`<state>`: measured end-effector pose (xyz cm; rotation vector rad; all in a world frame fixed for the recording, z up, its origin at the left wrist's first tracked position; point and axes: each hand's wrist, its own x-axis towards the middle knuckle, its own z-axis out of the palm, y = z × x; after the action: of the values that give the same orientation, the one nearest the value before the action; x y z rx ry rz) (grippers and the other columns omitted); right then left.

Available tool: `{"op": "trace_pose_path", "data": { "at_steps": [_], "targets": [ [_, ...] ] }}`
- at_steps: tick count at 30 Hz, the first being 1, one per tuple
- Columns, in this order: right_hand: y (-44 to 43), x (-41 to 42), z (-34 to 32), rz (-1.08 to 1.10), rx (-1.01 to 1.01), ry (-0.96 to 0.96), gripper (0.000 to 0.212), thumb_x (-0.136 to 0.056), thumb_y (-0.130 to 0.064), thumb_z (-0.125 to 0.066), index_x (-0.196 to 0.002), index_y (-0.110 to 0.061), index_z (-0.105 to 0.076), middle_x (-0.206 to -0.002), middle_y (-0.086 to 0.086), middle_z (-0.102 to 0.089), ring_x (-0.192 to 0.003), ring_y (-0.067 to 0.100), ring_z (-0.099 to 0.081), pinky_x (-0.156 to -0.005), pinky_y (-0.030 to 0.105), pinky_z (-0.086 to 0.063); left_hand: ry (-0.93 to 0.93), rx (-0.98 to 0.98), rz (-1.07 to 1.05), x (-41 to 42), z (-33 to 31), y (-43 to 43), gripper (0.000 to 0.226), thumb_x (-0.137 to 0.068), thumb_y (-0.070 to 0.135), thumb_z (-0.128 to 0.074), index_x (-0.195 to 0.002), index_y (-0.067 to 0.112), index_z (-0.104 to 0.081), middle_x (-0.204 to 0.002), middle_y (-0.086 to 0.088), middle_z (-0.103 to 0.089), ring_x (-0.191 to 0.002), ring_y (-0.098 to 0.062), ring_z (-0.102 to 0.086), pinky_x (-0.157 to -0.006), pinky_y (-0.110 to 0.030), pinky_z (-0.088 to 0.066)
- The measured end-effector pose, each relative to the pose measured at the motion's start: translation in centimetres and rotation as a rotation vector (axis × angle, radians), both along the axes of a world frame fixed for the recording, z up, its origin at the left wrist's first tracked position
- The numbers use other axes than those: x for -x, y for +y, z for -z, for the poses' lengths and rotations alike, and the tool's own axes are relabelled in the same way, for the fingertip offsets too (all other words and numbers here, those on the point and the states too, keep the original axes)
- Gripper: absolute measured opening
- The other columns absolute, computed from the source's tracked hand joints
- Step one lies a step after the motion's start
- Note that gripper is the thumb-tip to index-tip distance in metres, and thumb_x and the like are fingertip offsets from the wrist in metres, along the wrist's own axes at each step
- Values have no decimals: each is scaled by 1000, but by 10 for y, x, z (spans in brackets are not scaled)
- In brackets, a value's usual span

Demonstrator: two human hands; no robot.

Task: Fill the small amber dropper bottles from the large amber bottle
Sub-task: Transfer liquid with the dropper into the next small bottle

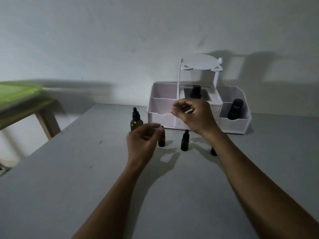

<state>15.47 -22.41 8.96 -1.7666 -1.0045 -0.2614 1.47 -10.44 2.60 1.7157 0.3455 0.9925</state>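
Note:
The large amber bottle (136, 121) with a black dropper cap stands upright on the grey table (69, 178). To its right stand three small amber dropper bottles: one (162, 139) partly behind my left hand, one (184, 143) in the open, and one (213, 151) mostly hidden by my right forearm. My left hand (143, 142) hovers blurred in front of the large bottle, fingers curled and apart, holding nothing. My right hand (193, 114) is raised higher, in front of the white organizer, fingers loosely curled with nothing visible in them.
A white desk organizer (160, 118) with a raised round shelf stands against the wall; a dark bottle (195, 92) sits in its middle bay and a black container (235, 109) in its right bay. A wooden table with a green top (22, 97) stands at left.

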Motion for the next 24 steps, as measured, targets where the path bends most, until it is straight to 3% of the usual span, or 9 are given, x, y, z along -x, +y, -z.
{"op": "trace_pose_path", "data": {
  "at_steps": [2, 4, 7, 12, 18, 24],
  "targets": [
    [21, 7, -2, -29, -28, 42, 15, -82, -21, -79, -94, -13, -77, -84, -2, -76, -77, 13, -70, -72, 19, -57, -112, 78, -151, 8, -6, 21, 17, -82, 31, -76, -94, 20, -78, -75, 2, -74, -65, -9, -69, -62, -28, -58],
    [42, 13, -2, -56, -25, 74, 19, -82, -23, -79, -98, -13, -77, -86, -2, -75, -80, 13, -70, -75, 19, -58, -90, 109, -243, 14, -4, 43, 19, -83, 30, -77, -100, 23, -75, -83, 3, -75, -75, -7, -71, -69, -33, -60],
    [70, 22, 1, -88, 15, 136, 30, -82, -27, -80, -109, -15, -74, -94, -2, -73, -81, 8, -66, -71, 10, -53, 49, 158, -193, 17, 6, 67, 50, -72, 40, -79, -119, 27, -69, -104, 2, -73, -97, -13, -70, -87, -45, -59],
    [101, 37, 12, -93, 114, 117, 45, -83, -33, -79, -123, -16, -68, -109, 0, -72, -91, 12, -67, -80, 21, -55, 196, 121, -54, 11, 15, 76, 81, -59, 40, -83, -135, 26, -58, -126, -1, -68, -114, -15, -65, -98, -44, -55],
    [115, 40, 20, -31, 60, 109, 22, -84, -22, -78, -103, -9, -78, -98, 3, -78, -85, 14, -72, -89, 32, -58, 248, 63, 22, 7, 20, 77, 71, -71, 29, -84, -137, 22, -59, -122, -4, -70, -109, -17, -69, -94, -47, -58],
    [121, 39, 15, 15, 64, 96, 20, -80, -28, -82, -88, -9, -80, -85, 3, -78, -78, 11, -71, -81, 25, -58, 241, 76, 3, 3, 26, 82, 61, -81, 18, -80, -138, 20, -58, -123, -7, -69, -105, -20, -70, -90, -45, -59]
  ]
}}
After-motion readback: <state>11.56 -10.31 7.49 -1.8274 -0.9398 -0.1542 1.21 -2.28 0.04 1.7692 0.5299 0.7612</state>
